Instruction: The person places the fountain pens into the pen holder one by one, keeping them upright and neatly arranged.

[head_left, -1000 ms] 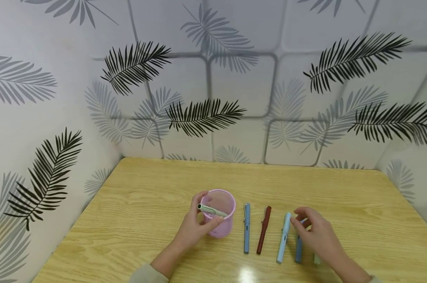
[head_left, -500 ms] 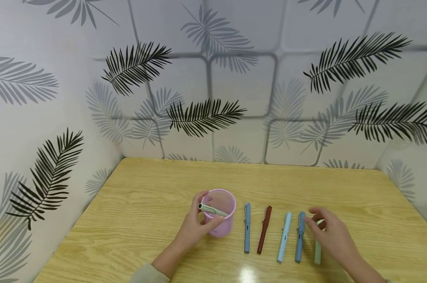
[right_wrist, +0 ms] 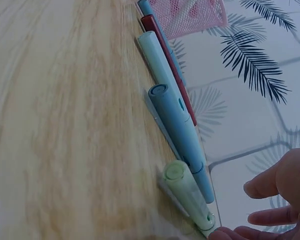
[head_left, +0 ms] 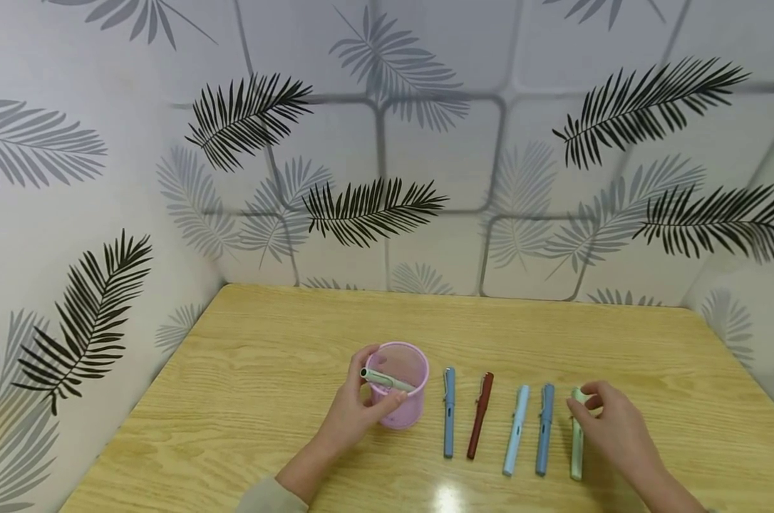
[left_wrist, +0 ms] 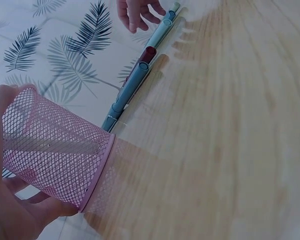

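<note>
My left hand point(head_left: 347, 422) grips a pink mesh pen holder point(head_left: 408, 415), thumb over the near side and fingers round the far left. A pale green pen point(head_left: 382, 378) leans inside it, cap end jutting over the left rim. On the right, my right hand point(head_left: 618, 429) hovers at the clip end of another light green pen point(head_left: 576, 456), the last in a row. Its thumb point(right_wrist: 262, 184) stands apart from the fingers in the right wrist view, with fingertips right at the pen's far end.
Left of that pen lie a blue pen point(head_left: 544, 434), a light blue pen point(head_left: 515, 436), a dark red pen point(head_left: 480, 417) and another blue pen point(head_left: 448, 417), roughly parallel on the wooden table point(head_left: 284, 342). A leaf-patterned wall point(head_left: 438, 249) rises behind the table's far edge.
My right hand has moved rightward, from beside the light blue pen past the blue pen to the light green one, uncovering both blue and green pens. The left hand and holder stay put.
</note>
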